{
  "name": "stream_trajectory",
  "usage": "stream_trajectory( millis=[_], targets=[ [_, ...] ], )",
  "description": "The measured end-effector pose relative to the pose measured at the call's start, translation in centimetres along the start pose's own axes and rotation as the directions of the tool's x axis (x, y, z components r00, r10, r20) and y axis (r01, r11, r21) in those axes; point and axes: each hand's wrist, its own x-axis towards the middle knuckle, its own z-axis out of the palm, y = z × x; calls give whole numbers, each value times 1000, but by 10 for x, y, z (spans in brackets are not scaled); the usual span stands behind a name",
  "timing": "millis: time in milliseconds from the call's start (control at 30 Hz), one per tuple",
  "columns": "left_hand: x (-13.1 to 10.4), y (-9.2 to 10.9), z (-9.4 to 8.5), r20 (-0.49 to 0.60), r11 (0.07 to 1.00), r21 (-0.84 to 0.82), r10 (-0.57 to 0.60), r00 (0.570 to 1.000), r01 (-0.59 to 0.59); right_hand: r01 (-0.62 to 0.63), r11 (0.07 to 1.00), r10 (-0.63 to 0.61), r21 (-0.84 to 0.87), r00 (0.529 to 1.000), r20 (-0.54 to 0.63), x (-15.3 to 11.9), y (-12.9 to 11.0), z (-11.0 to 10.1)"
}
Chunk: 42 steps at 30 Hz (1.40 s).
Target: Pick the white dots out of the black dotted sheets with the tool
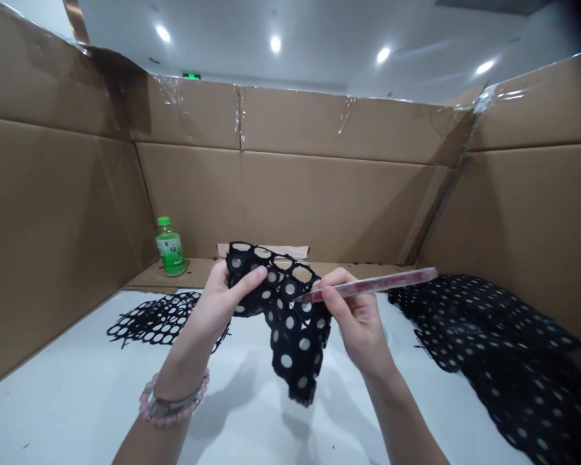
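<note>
Black dotted fabric (295,329) is held above the counter (252,420), pinched by fingers of the left hand (223,297); a slim red tool (382,282) is gripped by closed fingers of the right hand (361,316). Only its upper edge is opened; most dots (286,361) seemingly remain.

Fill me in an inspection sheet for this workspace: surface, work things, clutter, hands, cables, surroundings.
Surface: white table, a few dark specks.
Work things: dotted black cloth, raised above the table; slim red tool, tip at the cloth; black mesh lying left; dotted pile lying right.
Clutter: green bottle, upright, back left.
Hands: left hand grips the cloth; right hand holds the tool.
Cables: nothing seen.
Surroundings: cardboard walls, taped; ceiling lights on.
</note>
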Motion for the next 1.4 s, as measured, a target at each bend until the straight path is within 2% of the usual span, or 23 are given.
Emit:
stream_trajectory(
  millis=[133, 200, 267, 333, 400, 433, 467, 500, 600, 667, 800, 933, 1000, 1100, 1167, 1400],
  targets=[
    [5, -5, 2, 40, 996, 25, -86, 996, 85, -6, 998, 8, 68, 1000, -24, 1, 2, -2],
    [13, -9, 2, 108, 998, 50, -32, 994, 27, 1, 996, 1, 93, 1000, -28, 0, 2, -3],
    [21, -14, 1, 247, 998, 21, 52, 968, -59, 0, 995, 3, 104, 1000, -23, -1, 1, -3],
    [28, -18, 1, 457, 996, -56, 93, 884, -76, -11, 994, 11, 109, 1000, 0, -2, 1, -3],
    [31, -21, 1, 635, 994, -110, 90, 768, -25, -16, 994, 13, 108, 1000, 25, -2, 0, -2],
    [30, -21, 1, 690, 994, -109, 78, 720, -3, -14, 994, 11, 106, 999, 33, -2, 0, -2],
    [29, -22, 2, 719, 996, -94, 62, 692, 8, -9, 995, 6, 101, 999, 36, -2, 0, -2],
    [27, -21, 3, 731, 998, -68, 42, 681, 12, -6, 996, 2, 94, 999, 37, -2, 0, -3],
    [21, -17, 4, 717, 999, 33, -28, 696, 7, -13, 998, 9, 64, 999, 51, -3, -2, -6],
    [19, -13, 4, 720, 999, 38, -14, 694, -20, -28, 998, 24, 56, 997, 76, -5, -3, -8],
    [16, -6, 4, 770, 999, -40, 46, 636, -24, -24, 999, 20, 42, 995, 102, -7, -5, -9],
    [12, -1, 5, 790, 998, 4, 35, 612, -62, 29, 999, -26, -23, 994, 104, -8, -8, -10],
    [9, 2, 5, 775, 995, 5, 58, 629, -98, 59, 996, -51, -69, 993, 110, -8, -10, -11],
    [2, 7, 2, 707, 983, 34, 104, 699, -180, 75, 991, -62, -111, 991, 116, -7, -10, -10],
    [-1, 11, -1, 671, 969, 80, 123, 731, -236, 75, 990, -62, -117, 992, 108, -7, -9, -8],
    [-4, 17, -7, 641, 951, 88, 173, 748, -295, 63, 988, -54, -139, 996, 67, -8, -6, 1]
  ],
)
